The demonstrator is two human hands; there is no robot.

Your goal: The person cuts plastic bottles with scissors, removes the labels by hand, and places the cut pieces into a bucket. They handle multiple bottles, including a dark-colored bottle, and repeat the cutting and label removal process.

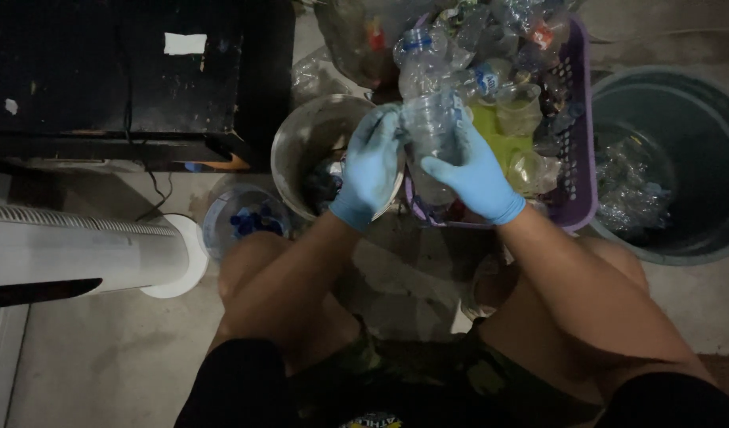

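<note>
While the person sits, gloved left hand (370, 166) and right hand (474, 178) both grip one clear plastic bottle (429, 131), fingers wrapped, just left of the purple basket (580, 119).

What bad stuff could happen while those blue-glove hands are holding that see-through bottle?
1. The clear plastic bottle is held between the left hand and the right hand; a smooth bottle might slip from gloves and drop onto the floor.
2. The purple basket is heaped high with bottles, so a bump could tip some out.
3. The light is dim, so sharp bits could be missed.
</note>
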